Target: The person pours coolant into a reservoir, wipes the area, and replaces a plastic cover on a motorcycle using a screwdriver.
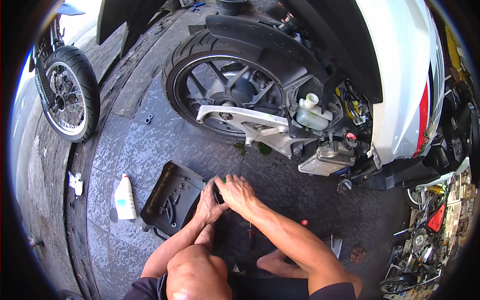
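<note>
My left hand (209, 204) and my right hand (237, 193) come together low over the floor, beside a black tray (188, 205). Both have their fingers curled around something small and dark with a hint of green, mostly hidden by the hands; I cannot make out its kind. Several bolts and a short curved black hose (171, 212) lie in the tray. A white plastic bottle (125, 197) stands or lies left of it. Beyond my hands is a scooter's rear wheel (175, 85) with a silver swingarm (250, 121).
Right of the wheel sit a whitish reservoir (312, 119) and a radiator (327, 161). A red cap (304, 222) and a red-handled tool (251, 233) lie on the dark floor. Another motorcycle's wheel (72, 95) stands far left, and white bodywork (400, 65) overhangs at right.
</note>
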